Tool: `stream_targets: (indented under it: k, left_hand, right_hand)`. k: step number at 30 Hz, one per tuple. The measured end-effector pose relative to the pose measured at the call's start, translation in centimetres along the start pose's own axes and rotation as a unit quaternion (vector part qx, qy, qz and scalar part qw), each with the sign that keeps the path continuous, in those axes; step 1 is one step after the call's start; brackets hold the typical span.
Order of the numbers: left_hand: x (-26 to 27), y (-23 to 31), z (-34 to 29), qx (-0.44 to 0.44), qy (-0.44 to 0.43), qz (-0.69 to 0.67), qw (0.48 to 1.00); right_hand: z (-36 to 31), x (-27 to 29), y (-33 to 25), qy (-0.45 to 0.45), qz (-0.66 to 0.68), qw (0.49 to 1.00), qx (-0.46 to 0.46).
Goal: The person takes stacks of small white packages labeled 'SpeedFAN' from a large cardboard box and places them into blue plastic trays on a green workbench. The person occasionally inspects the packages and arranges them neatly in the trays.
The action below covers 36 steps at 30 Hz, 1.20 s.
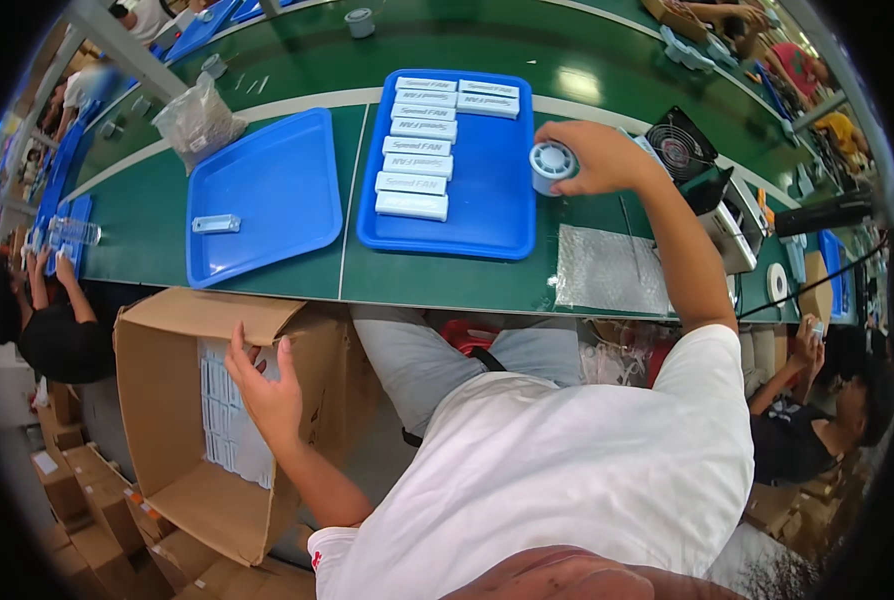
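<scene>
Reaching two ways at once, the person splits attention between the desk [437, 285] and the floor. The right hand [592, 155], upper right of centre, has its fingers closed around a small white round fan [552, 163], held just off the right edge of the blue tray [487, 215] on which flat white boxes [415, 170] lie in a neat column. The left hand [265, 385], lower left of the frame, rests with fingers spread and unclenched on the white packs [229, 420] stacked on end inside an open cardboard carton [182, 500]; it grasps nothing that I can see.

With the reach this wide, the fan is probably the weak point: its smooth, hard plastic shell gives little grip, and a slip could drop it onto the tray and knock the boxes out of line. The carton stands tilted beside the knee, so its packs, glossy and thin, could slide or fan out if one is tugged carelessly. The corrugated flap looks soft and may fold under pressure.

The desk is matt green with pale lines. A second blue tray [267, 190], rigid with a raised rim, carries one small clear piece [215, 223]. A crinkled clear bag [199, 120] sits at upper left, a sheet of dimpled silvery wrap [609, 268] at lower right of the desk, and a black grilled fan [679, 146] beyond it.
</scene>
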<state>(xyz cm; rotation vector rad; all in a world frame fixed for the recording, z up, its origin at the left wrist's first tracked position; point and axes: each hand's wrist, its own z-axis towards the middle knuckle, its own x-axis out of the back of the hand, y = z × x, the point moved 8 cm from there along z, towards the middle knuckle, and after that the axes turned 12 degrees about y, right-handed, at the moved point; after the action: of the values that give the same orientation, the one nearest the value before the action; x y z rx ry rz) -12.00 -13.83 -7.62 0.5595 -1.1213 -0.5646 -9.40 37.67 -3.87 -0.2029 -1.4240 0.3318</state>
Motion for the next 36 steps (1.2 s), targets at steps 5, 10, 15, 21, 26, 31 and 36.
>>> stream_targets:
  k: [5,10,15,21,26,31,36]
  left_hand:
    - [-0.2,0.4,-0.2,-0.008,0.004,0.007,1.000]
    - [-0.4,0.8,-1.0,-0.033,0.004,0.009,0.999]
    - [-0.2,1.3,-1.0,-0.088,0.013,0.003,0.996]
    - [1.0,1.1,-0.5,-0.053,0.034,0.037,0.997]
    - [1.2,1.2,-0.4,-0.024,0.026,0.021,0.999]
    - [1.2,1.5,0.0,-0.015,0.007,0.033,0.999]
    - [0.6,1.2,-0.2,-0.038,0.002,0.009,0.999]
  right_hand:
    - [-4.8,-0.7,3.2,0.016,-0.007,0.997,-0.069]
    - [-5.2,-2.8,5.6,-0.026,-0.036,0.993,-0.111]
    - [-4.3,-1.7,3.6,0.030,-0.082,0.996,-0.009]
    - [11.3,-5.0,-15.6,0.074,0.163,0.971,0.158]
    - [23.5,-18.4,-29.7,0.049,0.192,0.942,0.271]
    - [30.7,-27.3,-35.2,0.088,0.086,0.977,0.172]
    - [30.0,-24.5,-32.3,0.078,0.161,0.963,0.201]
